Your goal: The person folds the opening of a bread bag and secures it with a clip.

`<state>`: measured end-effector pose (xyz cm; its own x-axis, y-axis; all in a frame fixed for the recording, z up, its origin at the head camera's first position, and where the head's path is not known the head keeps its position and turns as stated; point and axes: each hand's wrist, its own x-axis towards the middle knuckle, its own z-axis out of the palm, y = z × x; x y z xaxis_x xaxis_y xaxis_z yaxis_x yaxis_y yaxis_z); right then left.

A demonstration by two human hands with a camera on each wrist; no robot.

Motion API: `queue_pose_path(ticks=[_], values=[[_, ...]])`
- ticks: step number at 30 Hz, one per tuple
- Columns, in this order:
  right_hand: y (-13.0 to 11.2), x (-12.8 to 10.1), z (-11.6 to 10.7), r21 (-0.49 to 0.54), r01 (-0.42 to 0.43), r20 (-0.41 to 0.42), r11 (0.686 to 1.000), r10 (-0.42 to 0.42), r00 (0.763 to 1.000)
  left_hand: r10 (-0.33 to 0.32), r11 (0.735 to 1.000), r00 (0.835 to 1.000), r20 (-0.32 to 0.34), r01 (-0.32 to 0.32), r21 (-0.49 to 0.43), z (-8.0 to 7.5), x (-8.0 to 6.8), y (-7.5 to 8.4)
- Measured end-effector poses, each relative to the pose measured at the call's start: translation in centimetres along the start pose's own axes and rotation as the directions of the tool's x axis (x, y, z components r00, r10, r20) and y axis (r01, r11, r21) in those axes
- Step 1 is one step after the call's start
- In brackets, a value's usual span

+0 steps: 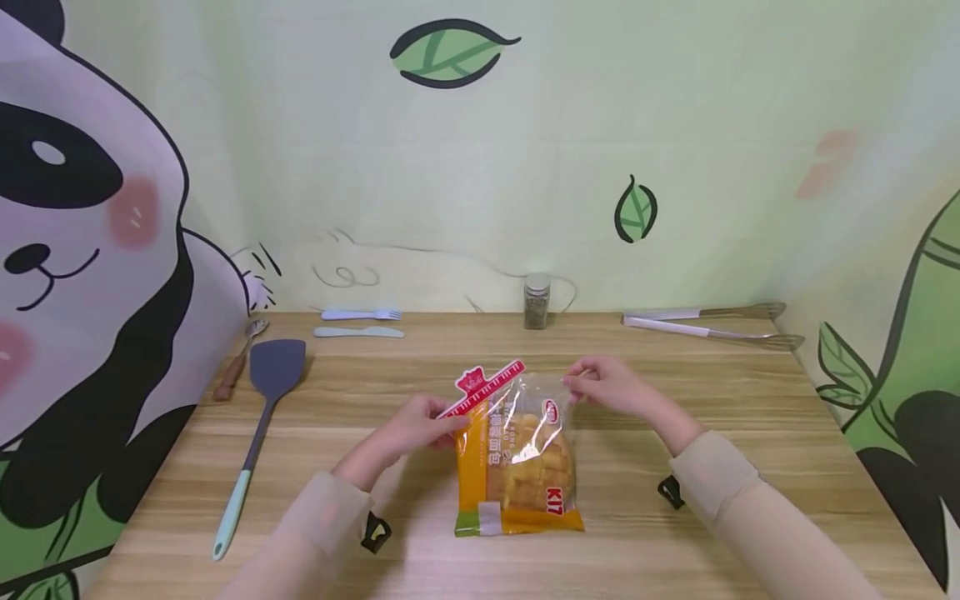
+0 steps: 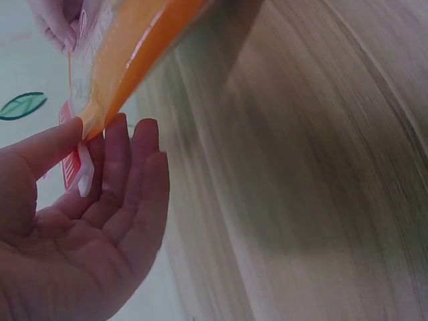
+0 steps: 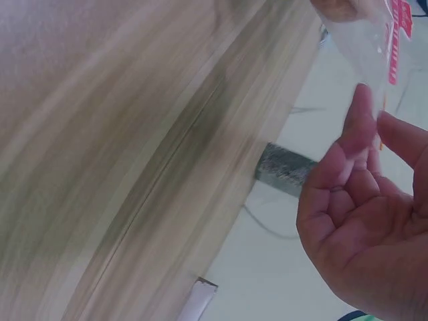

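Note:
A plastic bag of bread [image 1: 534, 467], clear with orange edges, is held up between both hands over the table. Across its top left corner slants a red and white bag clip [image 1: 486, 390] with a crown-like tab; the top right part lies outside it. My left hand [image 1: 412, 429] pinches the bag's left edge by the lower end of the clip; in the left wrist view, thumb and fingertips meet on the orange film [image 2: 144, 47]. With thumb and forefinger, my right hand [image 1: 609, 387] pinches the clear top right corner, seen as clear film [image 3: 364, 50] in the right wrist view.
On the left lie a spatula [image 1: 258, 433] and a spoon [image 1: 238, 367]. Along the back are a light blue fork [image 1: 360, 315], a matching knife [image 1: 358, 332], a spice jar [image 1: 536, 302] and long metal-ended tongs [image 1: 705, 329]. A patterned cloth [image 1: 480, 167] hangs behind.

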<state>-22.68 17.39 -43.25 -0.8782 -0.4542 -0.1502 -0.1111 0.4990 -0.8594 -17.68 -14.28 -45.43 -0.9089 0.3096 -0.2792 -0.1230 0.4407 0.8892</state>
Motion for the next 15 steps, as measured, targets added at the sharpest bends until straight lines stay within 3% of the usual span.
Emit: queue_pose_path(ticks=[8,15], values=[[1.2,1.5,-0.2,-0.122,-0.074,0.002,0.990,0.075,0.997,-0.065,0.995,0.998,0.028,0.062,0.076,-0.6,0.5,-0.9],[2.3,2.3,0.4,-0.138,-0.125,0.036,0.982,0.131,0.991,-0.110,0.990,0.993,0.041,0.106,0.094,-0.5,0.4,-1.9]])
